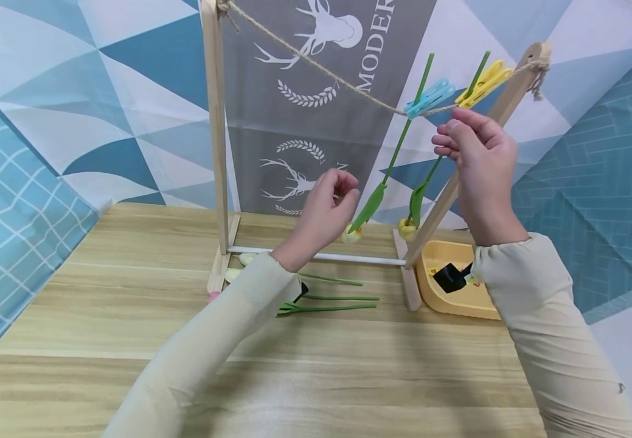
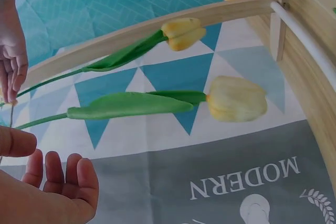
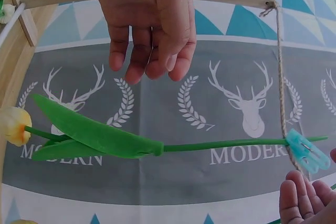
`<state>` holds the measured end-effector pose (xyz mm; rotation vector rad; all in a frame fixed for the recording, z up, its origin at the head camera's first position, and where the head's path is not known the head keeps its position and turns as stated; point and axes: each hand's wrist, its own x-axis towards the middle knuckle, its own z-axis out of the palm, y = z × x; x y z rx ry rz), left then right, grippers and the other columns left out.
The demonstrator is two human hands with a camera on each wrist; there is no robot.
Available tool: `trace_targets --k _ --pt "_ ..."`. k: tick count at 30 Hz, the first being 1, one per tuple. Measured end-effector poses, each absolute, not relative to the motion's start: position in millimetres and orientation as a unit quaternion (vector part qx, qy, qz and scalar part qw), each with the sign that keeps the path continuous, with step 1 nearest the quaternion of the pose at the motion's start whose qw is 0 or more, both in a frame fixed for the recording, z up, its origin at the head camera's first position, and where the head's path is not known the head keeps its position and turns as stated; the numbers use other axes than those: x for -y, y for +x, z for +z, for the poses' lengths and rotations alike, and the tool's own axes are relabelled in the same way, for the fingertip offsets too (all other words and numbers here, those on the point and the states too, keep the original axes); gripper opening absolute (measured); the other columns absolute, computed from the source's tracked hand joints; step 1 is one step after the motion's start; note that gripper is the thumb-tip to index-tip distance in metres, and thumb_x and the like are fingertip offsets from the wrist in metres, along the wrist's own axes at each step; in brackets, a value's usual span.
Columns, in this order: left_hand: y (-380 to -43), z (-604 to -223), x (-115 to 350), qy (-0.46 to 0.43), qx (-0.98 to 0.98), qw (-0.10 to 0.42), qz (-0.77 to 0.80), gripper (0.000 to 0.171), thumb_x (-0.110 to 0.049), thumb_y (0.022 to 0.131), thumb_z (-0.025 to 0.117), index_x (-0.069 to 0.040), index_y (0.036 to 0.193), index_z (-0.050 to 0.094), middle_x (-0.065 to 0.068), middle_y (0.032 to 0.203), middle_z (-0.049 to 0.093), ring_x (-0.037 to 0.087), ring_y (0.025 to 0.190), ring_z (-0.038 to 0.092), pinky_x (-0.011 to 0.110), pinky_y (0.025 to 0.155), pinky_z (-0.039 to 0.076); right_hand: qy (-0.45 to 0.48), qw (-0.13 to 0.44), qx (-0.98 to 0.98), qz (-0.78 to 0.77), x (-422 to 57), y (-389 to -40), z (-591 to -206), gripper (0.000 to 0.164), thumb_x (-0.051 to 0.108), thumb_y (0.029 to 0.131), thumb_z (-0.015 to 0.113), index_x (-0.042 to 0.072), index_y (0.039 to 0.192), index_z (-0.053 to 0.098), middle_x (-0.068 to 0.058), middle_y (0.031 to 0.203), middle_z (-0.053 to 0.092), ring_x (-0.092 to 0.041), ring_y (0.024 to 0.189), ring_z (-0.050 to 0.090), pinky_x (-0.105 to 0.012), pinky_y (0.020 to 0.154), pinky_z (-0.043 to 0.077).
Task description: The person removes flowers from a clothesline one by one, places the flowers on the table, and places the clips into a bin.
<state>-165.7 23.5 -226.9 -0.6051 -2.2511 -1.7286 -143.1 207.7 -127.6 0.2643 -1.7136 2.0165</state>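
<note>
Two artificial yellow tulips hang blossom down from a rope (image 1: 343, 81). A light blue clothespin (image 1: 429, 98) clips the stem of one tulip (image 2: 236, 99). The other tulip (image 2: 184, 34) hangs by a yellow clothespin (image 1: 485, 84) nearer the right post. My right hand (image 1: 482, 167) is raised just below the yellow clothespin, fingertips close to the rope; whether they touch it is unclear. Beside the lower part of the tulip on the blue clothespin hovers my left hand (image 1: 326, 213), empty, with fingers loosely bent.
The rope spans two wooden posts (image 1: 216, 121) joined by a white rod (image 1: 359, 259). Several tulips with green stems (image 1: 343, 308) lie on the wooden table, partly behind my left sleeve. At right, a yellow tray (image 1: 433, 295) contains a black object (image 1: 449, 278).
</note>
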Motion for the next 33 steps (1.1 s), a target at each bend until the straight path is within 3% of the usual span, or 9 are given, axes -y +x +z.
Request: trace_targets --k 15,33 --pt "-171.8 -208.6 -43.5 -0.194 0.751 0.102 -0.623 0.017 -0.015 0.094 0.05 -0.007 0.109 0.053 0.004 0.101 0.052 0.013 0.091 0.049 0.021 0.08 0.043 0.087 0.247 0.653 0.71 -204.4 -144.5 -108.4 0.033 0.013 0.087 0.064 -0.001 0.117 0.059 -0.007 0.1 0.064 -0.014 0.085 0.065 -0.018 0.081 0.051" --pt "-183.7 -193.8 -61.3 -0.2 0.719 0.092 -0.659 0.019 -0.015 0.097 0.047 -0.006 0.113 0.053 0.006 0.105 0.055 0.012 0.092 0.048 0.018 0.08 0.04 0.072 0.205 0.703 0.678 -201.9 -141.6 -91.7 0.044 0.015 0.089 0.061 0.002 0.13 0.051 -0.007 0.119 0.055 -0.016 0.104 0.061 -0.018 0.092 0.046"
